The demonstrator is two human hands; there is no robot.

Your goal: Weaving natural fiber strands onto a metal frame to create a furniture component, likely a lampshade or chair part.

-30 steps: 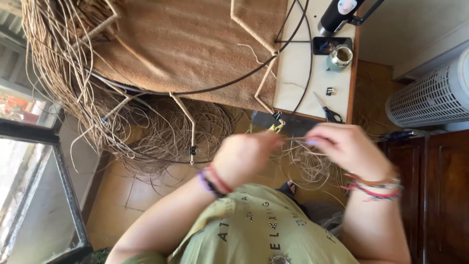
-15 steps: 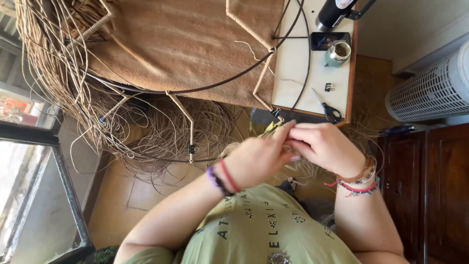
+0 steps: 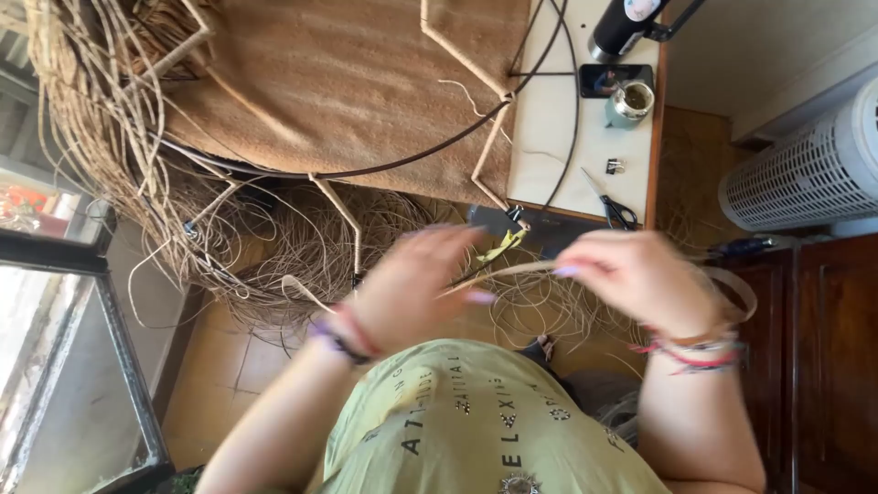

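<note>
My left hand (image 3: pixel 412 288) and my right hand (image 3: pixel 631 274) are raised in front of my chest, a little apart. A thin pale fibre strand (image 3: pixel 512 272) stretches between them. The right hand pinches one end with its fingertips, and the left hand, blurred by motion, closes its fingers on the other end. Both wrists wear coloured bracelets. A yellow-green scrap (image 3: pixel 501 247) hangs just beyond the strand, near the table's edge. My green printed shirt fills the bottom of the view.
The table (image 3: pixel 558 137) carries a brown cloth (image 3: pixel 347 82), a dark wire hoop with cane spokes (image 3: pixel 338 206), scissors (image 3: pixel 611 206), a mug (image 3: pixel 629 102) and a dark bottle (image 3: pixel 620 27). Loose fibre bundles (image 3: pixel 293 247) lie below. A white grille (image 3: pixel 805 174) and a wooden cabinet (image 3: pixel 823 366) stand at right.
My hands, which met at the strand half a second ago, have drawn apart sideways, stretching the fibre between them. The view has shifted slightly.
</note>
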